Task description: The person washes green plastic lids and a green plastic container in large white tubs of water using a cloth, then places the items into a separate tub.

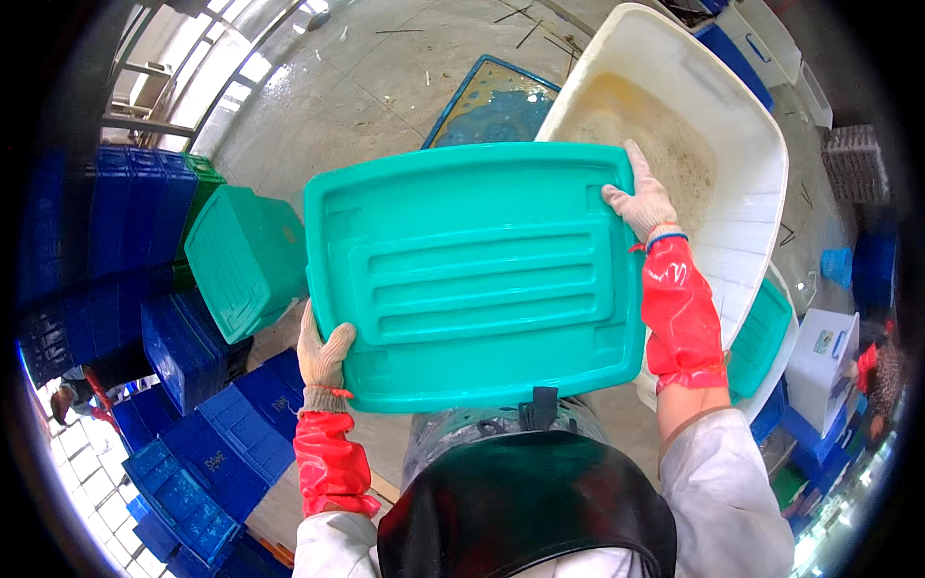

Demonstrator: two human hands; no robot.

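A turquoise plastic storage-box lid (477, 282) spans the middle of the view, its ribbed panel facing me. My left hand (327, 355), in a pale knit glove, grips the lid's lower left edge with the thumb over the rim. The upper right edge is in my right hand (645, 206), gloved the same way, its index finger stretched along the rim. Red plastic oversleeves cover both forearms. Just beyond the lid, at the upper right, is a large white tub (755, 162) with a brownish stained bottom. The lid hides part of the tub.
A turquoise bin (267, 249) stands at left beside stacked blue crates (130, 209). More blue crates (238, 426) lie lower left. At right, another turquoise lid (762, 336) sits in a white container. A blue-rimmed tray (498, 108) with liquid lies ahead. Another person (871, 368) is far right.
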